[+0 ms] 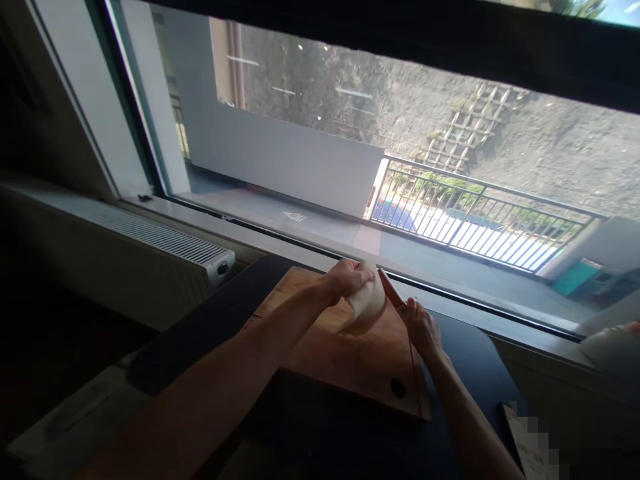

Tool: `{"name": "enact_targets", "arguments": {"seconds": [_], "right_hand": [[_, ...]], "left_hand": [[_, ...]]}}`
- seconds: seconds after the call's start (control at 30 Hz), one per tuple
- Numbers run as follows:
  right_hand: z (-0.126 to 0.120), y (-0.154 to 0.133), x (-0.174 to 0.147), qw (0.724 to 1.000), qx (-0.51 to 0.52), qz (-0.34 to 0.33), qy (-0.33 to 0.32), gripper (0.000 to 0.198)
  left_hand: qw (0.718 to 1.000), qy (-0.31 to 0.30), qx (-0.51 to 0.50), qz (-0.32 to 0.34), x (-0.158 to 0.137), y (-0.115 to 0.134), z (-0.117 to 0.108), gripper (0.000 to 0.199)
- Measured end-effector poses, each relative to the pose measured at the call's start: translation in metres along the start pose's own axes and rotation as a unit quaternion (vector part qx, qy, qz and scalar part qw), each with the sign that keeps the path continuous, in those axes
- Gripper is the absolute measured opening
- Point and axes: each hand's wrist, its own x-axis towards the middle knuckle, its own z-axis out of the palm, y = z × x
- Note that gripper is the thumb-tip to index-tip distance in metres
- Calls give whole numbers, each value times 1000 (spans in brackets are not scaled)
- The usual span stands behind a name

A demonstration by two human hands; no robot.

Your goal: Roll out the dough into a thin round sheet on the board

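Observation:
Pinched in my left hand (350,277) is a pale, floppy sheet (367,307) that looks like dough or flatbread. It hangs curled above the far part of a wooden cutting board (345,363). My right hand (421,327) is closed round a slim, tapered brown tool (393,290), whose kind I cannot make out. The tool's far end points up and left, beside the sheet's right edge. Whether the two touch is unclear. The board has a round dark hole near its front right corner.
The board lies on a dark table (470,360) against a window sill (540,333). A radiator (165,247) runs along the wall at left. A phone-like object (520,433) is at the lower right, partly blurred out. A railing (475,213) stands outside the window.

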Motion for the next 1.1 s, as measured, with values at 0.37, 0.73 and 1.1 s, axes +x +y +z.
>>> {"name": "enact_targets", "arguments": {"seconds": [0.37, 0.73, 1.1], "right_hand": [[0, -36, -1, 992, -48, -117, 1, 50], [58, -145, 15, 984, -43, -173, -11, 45], [63, -135, -51, 968, -59, -239, -49, 44]], "left_hand": [[948, 121, 292, -26, -33, -111, -96, 24], [824, 227, 518, 38, -9, -126, -87, 32], [847, 244, 469, 59, -11, -132, -90, 26]]}}
